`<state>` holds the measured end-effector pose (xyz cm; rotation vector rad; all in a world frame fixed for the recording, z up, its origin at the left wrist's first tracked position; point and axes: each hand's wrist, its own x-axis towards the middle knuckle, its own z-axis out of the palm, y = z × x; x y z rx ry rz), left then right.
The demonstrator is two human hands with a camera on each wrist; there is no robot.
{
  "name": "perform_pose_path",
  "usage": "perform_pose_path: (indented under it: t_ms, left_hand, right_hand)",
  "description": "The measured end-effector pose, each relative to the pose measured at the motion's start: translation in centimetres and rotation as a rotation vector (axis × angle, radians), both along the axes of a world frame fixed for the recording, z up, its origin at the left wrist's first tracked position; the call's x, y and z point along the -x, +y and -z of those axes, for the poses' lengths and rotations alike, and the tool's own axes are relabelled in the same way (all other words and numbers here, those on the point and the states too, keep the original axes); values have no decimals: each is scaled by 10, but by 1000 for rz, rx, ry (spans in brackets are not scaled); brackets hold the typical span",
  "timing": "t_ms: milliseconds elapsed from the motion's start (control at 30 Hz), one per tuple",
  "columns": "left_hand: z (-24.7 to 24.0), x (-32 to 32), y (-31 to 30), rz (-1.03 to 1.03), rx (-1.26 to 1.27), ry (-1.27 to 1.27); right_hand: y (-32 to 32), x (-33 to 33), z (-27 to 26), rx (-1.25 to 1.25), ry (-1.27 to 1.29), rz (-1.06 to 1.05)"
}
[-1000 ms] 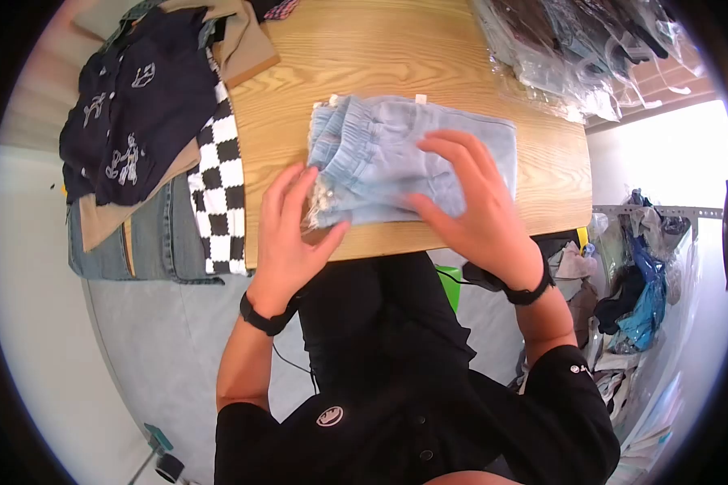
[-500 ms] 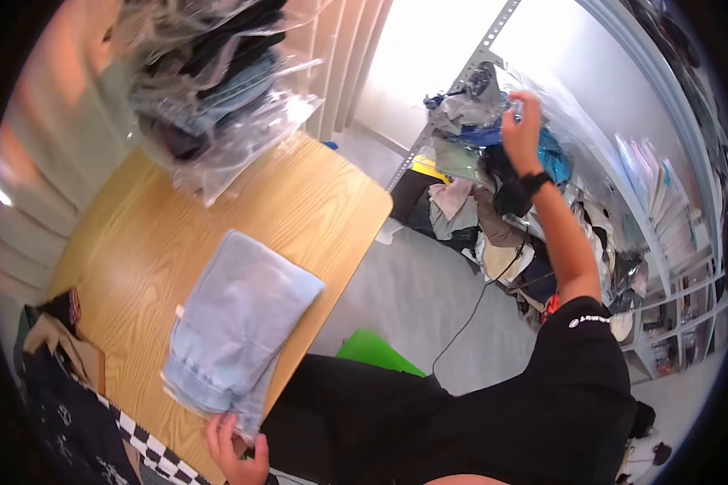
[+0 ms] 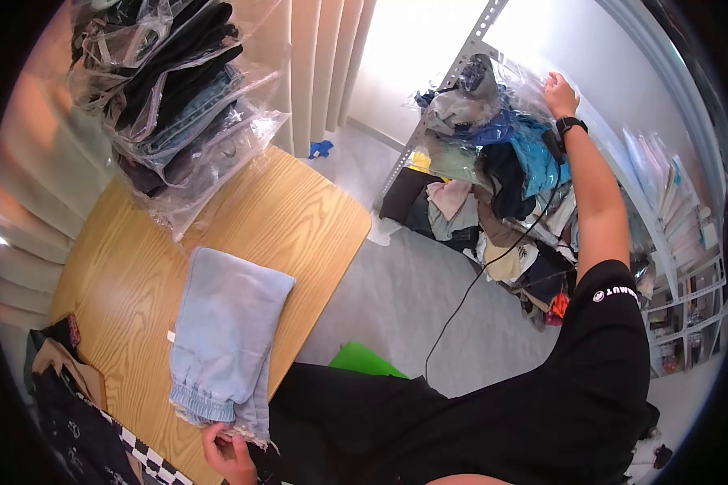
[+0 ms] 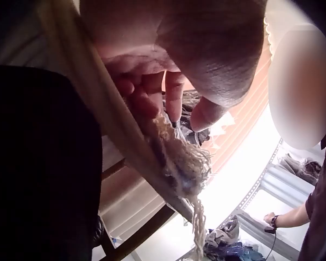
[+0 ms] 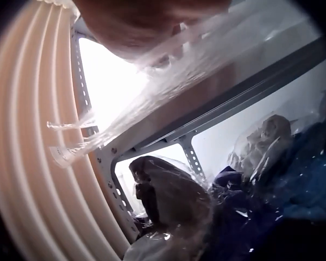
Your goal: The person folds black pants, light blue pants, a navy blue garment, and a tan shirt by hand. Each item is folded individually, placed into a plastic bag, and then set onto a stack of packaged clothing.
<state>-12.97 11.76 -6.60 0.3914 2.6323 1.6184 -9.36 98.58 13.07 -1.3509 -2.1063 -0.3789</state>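
Observation:
Folded light-blue denim pants (image 3: 226, 323) lie on the wooden table, their elastic waistband and frayed hems toward my left hand (image 3: 230, 457). That hand rests at the frayed edge with loosely bent fingers. The left wrist view shows the thumb apart from the fingers and the pale fringe (image 4: 187, 163) beside the fingertips. My right hand (image 3: 562, 95) is stretched far out to the shelf, its fingers curled at the edge of clear plastic bags (image 5: 190, 68). Most of those fingers are hidden in the right wrist view.
Bagged clothes (image 3: 170, 105) are stacked at the table's far end. Loose and bagged garments (image 3: 493, 178) pile up under the metal shelf frame (image 3: 437, 121). A dark shirt (image 3: 73, 436) and checkered cloth (image 3: 150, 457) lie at lower left. A cable (image 3: 461, 303) hangs from my right wrist.
My view has swung right. My right hand has left the pants and reached out to the plastic on the shelf. My left hand has stayed by the frayed hem.

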Motion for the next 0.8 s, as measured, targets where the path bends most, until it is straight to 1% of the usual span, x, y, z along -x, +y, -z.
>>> perform_pose_path:
  t_ms: [67,100,133,167,200,233,300,333,400,467,533,567,633,667,733,767,800]
  left_hand:
    - [1,-1,3,-19,-15,15]
    - [2,-2,3,-29,-27,25]
    - [3,-4,0,-34,-17,25]
    - [5,-4,-2,-79,-14,77]
    - [2,-4,0,-121,-9,126]
    - [-3,-4,0,-121,-5,128]
    - [-17,-2,3,-226,65,187]
    - [-20,-1,6,-251,27,217]
    - [-18,-1,-2,-261,56,230]
    - [-16,0,-6,-267,78,245]
    - [-20,0,1,-346,123,300]
    - [-24,2,4,-346,121,303]
    - [-45,9,14,-215,430,541]
    - [-52,12,19,-213,429,541]
    - [-61,18,27,-87,617,723]
    - [-54,21,24,-90,613,728]
    - [-44,26,22,-29,503,568]
  right_hand:
    - [3,3,0,-88,80,-7]
    - [4,4,1,-82,81,-12]
    - [6,4,3,-169,123,-59]
    - [8,4,2,-262,170,-106]
    - [-3,5,1,-296,187,-122]
    - [-8,5,1,-292,188,-122]
    - [-13,5,0,-284,261,-210]
    - [-10,3,1,-279,263,-210]
    - [-12,-2,-1,-214,342,-328]
    - [-23,-7,-1,-204,373,-352]
    - [-39,-9,-3,-198,406,-382]
    - [-43,-9,-2,-206,433,-404]
    - [-55,-14,3,-207,452,-418]
    - [-61,-14,4,-237,482,-440]
    - [-69,-17,6,-272,516,-463]
    - [-72,-19,8,-294,536,-469]
    - [-76,-20,8,-316,554,-476]
